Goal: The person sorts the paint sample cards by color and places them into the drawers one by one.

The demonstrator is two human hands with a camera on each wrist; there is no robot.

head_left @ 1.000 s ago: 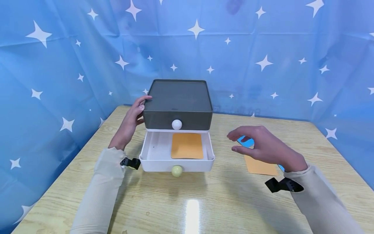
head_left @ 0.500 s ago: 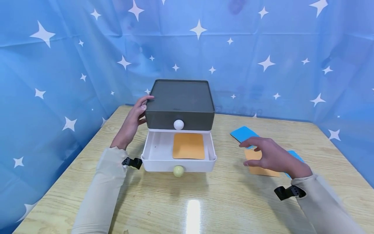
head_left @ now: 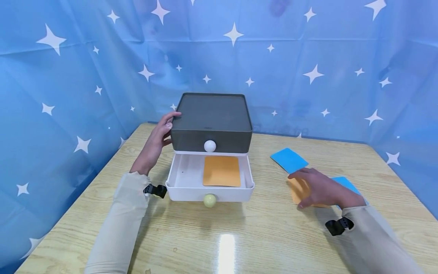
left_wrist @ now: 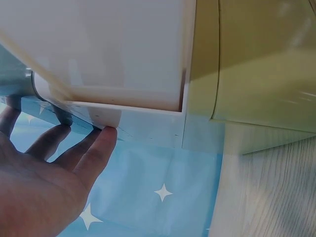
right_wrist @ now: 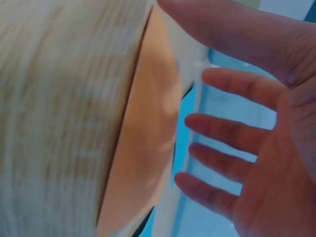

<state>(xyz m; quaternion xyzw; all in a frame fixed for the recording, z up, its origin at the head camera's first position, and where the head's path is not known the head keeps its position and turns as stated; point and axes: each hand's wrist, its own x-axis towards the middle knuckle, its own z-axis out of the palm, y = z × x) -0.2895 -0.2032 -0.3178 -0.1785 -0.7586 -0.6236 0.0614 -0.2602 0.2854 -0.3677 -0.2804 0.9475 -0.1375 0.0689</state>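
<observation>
My left hand [head_left: 154, 140] rests against the left side of a dark grey drawer box [head_left: 212, 114], fingertips at its top edge. In the left wrist view its fingers [left_wrist: 101, 153] touch the box's side. Below the grey upper part a white drawer [head_left: 188, 194] with a pale green knob [head_left: 210, 200] stands pulled out, an orange square sheet [head_left: 221, 171] lying inside. On the right, my right hand [head_left: 321, 188] pinches a second orange sheet [head_left: 297, 188] between thumb and fingers. That sheet bows upward in the right wrist view.
One blue sheet [head_left: 289, 160] lies on the wooden table [head_left: 267, 236] beyond my right hand. Another blue sheet [head_left: 345, 184] is partly hidden behind that hand. A blue curtain [head_left: 219, 49] with white stars stands behind the table and at its sides.
My right hand has moved right and down onto the orange sheet, and its thumb and fingers have closed in on it. The left hand keeps its place on the box.
</observation>
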